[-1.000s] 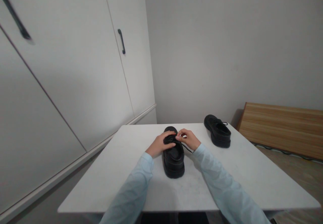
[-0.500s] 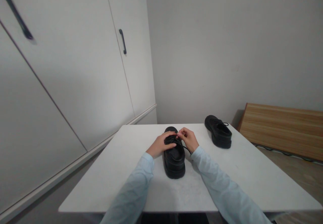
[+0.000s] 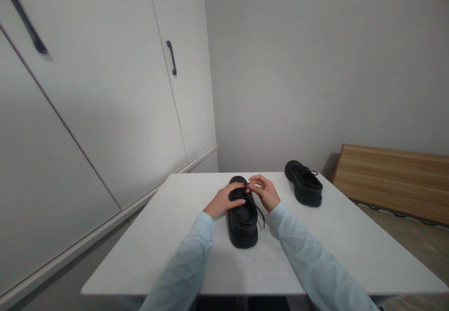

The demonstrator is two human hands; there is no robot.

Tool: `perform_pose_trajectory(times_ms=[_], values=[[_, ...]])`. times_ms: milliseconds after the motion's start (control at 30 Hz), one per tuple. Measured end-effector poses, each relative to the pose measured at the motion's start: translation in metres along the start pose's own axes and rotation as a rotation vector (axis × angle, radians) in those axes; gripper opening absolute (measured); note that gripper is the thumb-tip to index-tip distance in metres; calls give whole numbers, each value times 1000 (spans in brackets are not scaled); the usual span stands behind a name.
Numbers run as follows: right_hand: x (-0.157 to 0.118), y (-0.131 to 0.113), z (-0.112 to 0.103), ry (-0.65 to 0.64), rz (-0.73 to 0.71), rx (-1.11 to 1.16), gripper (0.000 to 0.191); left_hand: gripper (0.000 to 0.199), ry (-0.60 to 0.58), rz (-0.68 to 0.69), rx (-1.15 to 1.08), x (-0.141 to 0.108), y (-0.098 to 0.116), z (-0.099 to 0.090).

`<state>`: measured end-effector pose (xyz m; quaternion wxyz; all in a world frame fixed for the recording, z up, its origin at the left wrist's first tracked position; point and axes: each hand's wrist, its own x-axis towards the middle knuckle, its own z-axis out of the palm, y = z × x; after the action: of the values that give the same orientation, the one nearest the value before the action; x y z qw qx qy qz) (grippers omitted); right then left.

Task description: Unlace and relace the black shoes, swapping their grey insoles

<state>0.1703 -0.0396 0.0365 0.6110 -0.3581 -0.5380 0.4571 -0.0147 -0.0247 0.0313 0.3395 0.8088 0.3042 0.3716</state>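
A black lace-up shoe [image 3: 243,236] stands upright on the white table, its toe pointing away from me and its heel toward me. My left hand [image 3: 227,199] grips it from the left, fingers over the upper near the toe and thumb by the opening. On the right side of the lacing, my right hand [image 3: 264,192] pinches a black shoelace [image 3: 260,213] between thumb and fingertips. One lace end hangs down past the shoe's right side. The exact pinch point is partly hidden by my fingers.
A second black shoe [image 3: 305,187], with its lace tied in a bow, stands at the table's back right. The white table [image 3: 168,250] meets the wall behind. White cupboard doors [image 3: 105,91] rise on the left, and a wooden panel [image 3: 393,177] lies beyond the right edge.
My right hand has shifted slightly to the right, its fingers now a little more extended. The loose lace end now hangs more freely beside the shoe. My left hand has stayed in place.
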Motion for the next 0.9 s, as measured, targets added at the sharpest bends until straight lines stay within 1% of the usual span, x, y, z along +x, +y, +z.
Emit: perform_pose_trajectory(times_ms=[133, 300, 400, 500, 633, 767, 900], values=[[0, -3, -1, -42, -33, -86, 26, 52, -9, 10, 11, 0, 1, 0], [3, -9, -9, -126, -164, -394, 18, 49, -19, 27, -2, 0, 5, -1], [5, -11, -16, -161, -184, -551, 16, 48, -24, 24, 0, 0, 6, -2], [10, -10, -24, -183, -198, -640, 13, 49, -23, 15, 9, 0, 6, -2], [13, -6, -29, -169, -238, -704, 4, 49, -32, 12, 18, 0, 4, -2], [13, -4, -30, -142, -277, -708, 2, 48, -32, -1, 27, 0, 4, -2], [14, -4, -34, 10, -330, -780, 2, 48, -34, -6, 18, 0, 5, -3]])
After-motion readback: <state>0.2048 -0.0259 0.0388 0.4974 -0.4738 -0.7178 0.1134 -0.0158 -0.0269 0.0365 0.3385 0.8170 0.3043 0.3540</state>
